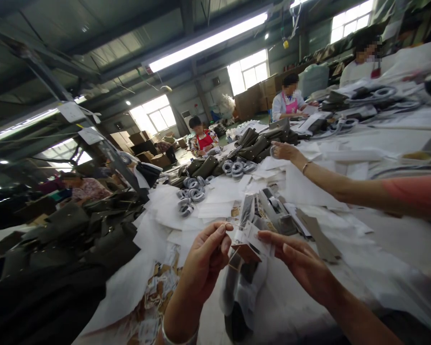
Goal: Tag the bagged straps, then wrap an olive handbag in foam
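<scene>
My left hand (pixel 210 251) is closed in a pinch on a thin tag string. From the string hang a white hang tag (pixel 253 235) and a brown card (pixel 247 253). The fingers of my right hand (pixel 298 263) are closed on the right edge of the white tag, thumb side up. Directly beneath both hands lies a long grey and dark item (pixel 240 292) partly wrapped in pale film or paper; its kind I cannot make out. Just beyond the tags stands a grey tape dispenser (pixel 277 211).
Coiled grey straps (pixel 192 191) and dark olive bags (pixel 262 141) lie across the table. A co-worker's arm (pixel 319 177) reaches in from the right. Loose tags (pixel 160 287) lie at left, beside a dark bag pile (pixel 75 239). Other people work farther back.
</scene>
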Tool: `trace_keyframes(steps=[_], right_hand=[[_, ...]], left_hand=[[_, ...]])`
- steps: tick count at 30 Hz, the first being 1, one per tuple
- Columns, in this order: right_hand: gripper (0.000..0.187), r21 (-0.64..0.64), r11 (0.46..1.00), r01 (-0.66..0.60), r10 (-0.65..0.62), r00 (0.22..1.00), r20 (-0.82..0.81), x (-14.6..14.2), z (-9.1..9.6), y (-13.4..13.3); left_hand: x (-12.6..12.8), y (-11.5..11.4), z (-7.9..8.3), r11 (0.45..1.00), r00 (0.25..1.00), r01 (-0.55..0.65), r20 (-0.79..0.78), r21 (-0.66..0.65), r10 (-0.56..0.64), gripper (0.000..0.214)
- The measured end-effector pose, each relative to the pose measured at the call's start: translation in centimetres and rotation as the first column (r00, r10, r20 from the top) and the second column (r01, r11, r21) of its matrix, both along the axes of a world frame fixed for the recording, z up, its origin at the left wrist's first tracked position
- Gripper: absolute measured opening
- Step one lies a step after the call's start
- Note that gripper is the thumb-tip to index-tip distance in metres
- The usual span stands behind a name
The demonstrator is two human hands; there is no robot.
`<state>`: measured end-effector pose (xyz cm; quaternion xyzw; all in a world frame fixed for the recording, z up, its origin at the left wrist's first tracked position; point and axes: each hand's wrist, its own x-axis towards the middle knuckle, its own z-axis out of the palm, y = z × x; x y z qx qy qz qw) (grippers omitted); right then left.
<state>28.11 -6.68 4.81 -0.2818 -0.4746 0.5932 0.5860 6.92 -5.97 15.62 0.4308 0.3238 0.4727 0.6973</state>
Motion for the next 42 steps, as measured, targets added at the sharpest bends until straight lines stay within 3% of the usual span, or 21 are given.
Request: trace_keyframes(steps=[2,5,7,9,15,19,22,27,29,31,35,38,42], right_hand=[[0.045,0.016,0.982,0.189,-0.189,0.973,0.135,-0.3,-0.2,0.4],[0.051,0.126,0.898,0.423,-0.441,0.857,0.267,-1.0,-0.6,0.9],[0.031,0.214,0.835,0.506,-0.549,0.775,0.312,-1.3,-1.1,1.1],[0.015,0.265,0.813,0.519,-0.582,0.743,0.331,-1.6,-1.6,1.2],[0.021,0.265,0.938,0.224,-0.316,0.866,0.387,-1.4,-1.7,0.3],[0.043,0.271,0.956,0.116,-0.177,0.961,0.214,-2.1,-0.2,-0.6],[0.063,0.278,0.958,0.068,-0.127,0.971,0.201,-3.4,1.0,-0.9],[0.031,-0.002,0.997,0.081,-0.08,0.983,0.167,-3.7,1.8,-1.6],[0.035,-0.103,0.992,0.076,-0.058,0.983,0.173,-2.8,1.5,-2.0],[0.037,-0.133,0.986,0.101,-0.061,0.959,0.278,-1.8,1.0,-2.3],[0.035,-0.1,0.987,0.124,-0.044,0.813,0.58,-1.2,-0.8,-2.3],[0.033,-0.065,0.995,0.077,-0.014,0.745,0.667,-2.4,-1.6,-1.9],[0.031,-0.022,1.0,0.016,0.003,0.748,0.663,-4.6,-1.5,-1.4]], left_hand=[[0.1,-0.1,0.0,1.0,1.0,0.013,-0.001,-0.001,-0.013,0.015],[0.3,-0.3,0.1,0.999,0.999,0.047,0.02,-0.01,-0.047,0.014],[0.4,-0.4,0.2,0.998,0.997,0.063,0.056,-0.015,-0.062,0.013],[0.5,-0.5,0.3,0.998,0.993,0.057,0.107,-0.002,-0.056,0.012],[0.5,-0.3,0.3,0.999,0.973,-0.024,0.229,0.027,0.017,0.009],[1.0,-0.4,0.1,1.0,0.987,0.006,0.16,0.02,-0.009,0.01],[1.7,-0.7,0.1,0.998,0.995,0.054,0.084,0.031,-0.057,0.012],[1.1,-1.2,-0.1,0.994,0.998,0.058,-0.027,0.088,-0.056,0.016],[-0.1,-1.2,-1.2,0.992,0.991,0.023,-0.134,0.123,-0.006,0.018],[-1.6,-1.0,-2.9,0.991,0.968,-0.037,-0.24,0.13,0.067,0.022],[-4.6,0.0,-7.1,0.975,0.903,-0.194,-0.368,0.11,0.221,0.025],[-5.4,0.8,-9.4,0.993,0.891,-0.084,-0.441,0.077,0.11,0.028],[-5.1,1.3,-10.4,0.994,0.909,0.105,-0.406,0.002,-0.095,0.041]])
